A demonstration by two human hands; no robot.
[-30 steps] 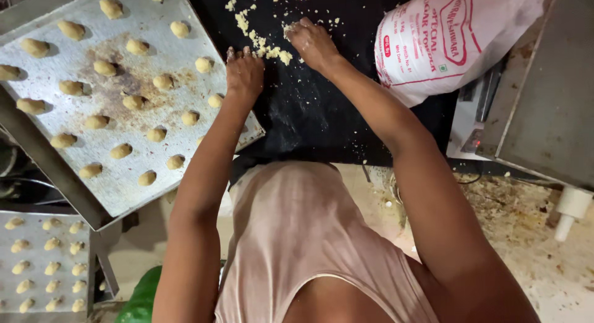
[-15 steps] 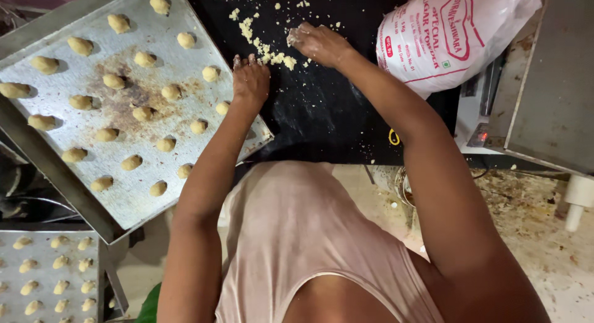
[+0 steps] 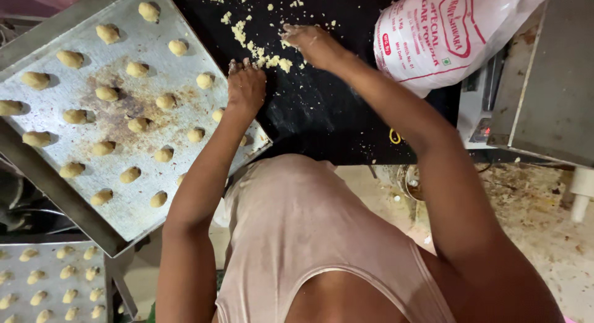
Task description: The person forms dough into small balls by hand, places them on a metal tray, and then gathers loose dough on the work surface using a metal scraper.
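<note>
Nearest, a second tray (image 3: 49,279) of small dough balls sat low at the left. Above it the big tray (image 3: 93,174) carried rows of dough balls (image 3: 133,174) and overlapped the black counter (image 3: 322,125). The left hand (image 3: 245,88) rested palm down at the tray's edge, fingers together and flat, holding nothing visible. Further on, the right hand (image 3: 312,43) lay curled over the crumbly dough (image 3: 269,58); whether it pinched any I could not tell. That dough looked light, soft and apt to break apart, best gathered in a cupped pinch. A white sack (image 3: 445,32) lay beyond to the right.
</note>
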